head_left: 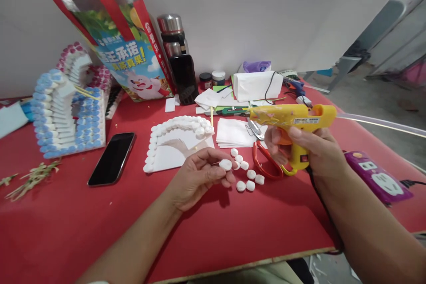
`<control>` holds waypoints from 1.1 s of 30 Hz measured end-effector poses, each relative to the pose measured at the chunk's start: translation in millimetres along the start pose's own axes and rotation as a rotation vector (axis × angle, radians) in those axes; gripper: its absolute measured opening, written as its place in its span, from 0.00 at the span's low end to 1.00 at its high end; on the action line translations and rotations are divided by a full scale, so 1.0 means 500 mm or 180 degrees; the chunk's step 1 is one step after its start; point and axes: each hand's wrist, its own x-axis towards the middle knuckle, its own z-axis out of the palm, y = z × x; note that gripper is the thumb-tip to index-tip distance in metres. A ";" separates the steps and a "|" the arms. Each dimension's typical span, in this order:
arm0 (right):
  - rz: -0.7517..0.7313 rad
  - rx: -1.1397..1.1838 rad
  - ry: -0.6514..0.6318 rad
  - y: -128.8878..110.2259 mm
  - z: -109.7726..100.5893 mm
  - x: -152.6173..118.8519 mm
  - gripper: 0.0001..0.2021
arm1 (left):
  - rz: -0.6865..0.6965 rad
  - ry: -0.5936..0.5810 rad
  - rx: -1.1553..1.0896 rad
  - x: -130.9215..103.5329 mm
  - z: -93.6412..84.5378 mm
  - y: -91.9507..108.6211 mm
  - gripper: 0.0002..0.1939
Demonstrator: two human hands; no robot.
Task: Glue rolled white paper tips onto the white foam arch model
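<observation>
Between the thumb and fingers of my left hand [201,173] is a small round white piece [226,165]. My right hand [308,144] is wrapped round the handle of a yellow glue gun [289,115], whose nozzle points left, above the table and apart from the white piece. A clear glue stick [376,120] runs out of its back. Several loose white pieces [251,174] lie on the red table to the right of my left hand. Beyond that hand, a white card [169,153] has rows of similar white pieces along its left and far edges.
Red-handled scissors [262,166], paper sheets [229,131] and a green cutter [233,110] lie near the glue gun. A phone [112,159] and blue-and-white model [68,115] are left. A bag [133,53] and flask [173,35] stand behind; a purple power strip [377,177] is right.
</observation>
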 end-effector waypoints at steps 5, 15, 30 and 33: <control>0.0025 -0.0060 0.0003 0.010 0.005 0.007 0.13 | -0.0017 0.0121 -0.0329 -0.003 0.000 0.000 0.11; 0.0155 0.0171 -0.0258 0.028 0.008 0.005 0.12 | -0.0326 0.0154 -0.0718 -0.001 -0.002 0.003 0.11; 0.0005 0.0309 -0.0202 0.045 0.000 0.017 0.13 | 0.1247 0.0247 0.2380 -0.006 0.021 -0.016 0.12; 0.0000 0.0274 -0.0203 0.046 -0.001 0.018 0.13 | 0.1305 0.0335 0.2656 -0.008 0.019 -0.017 0.13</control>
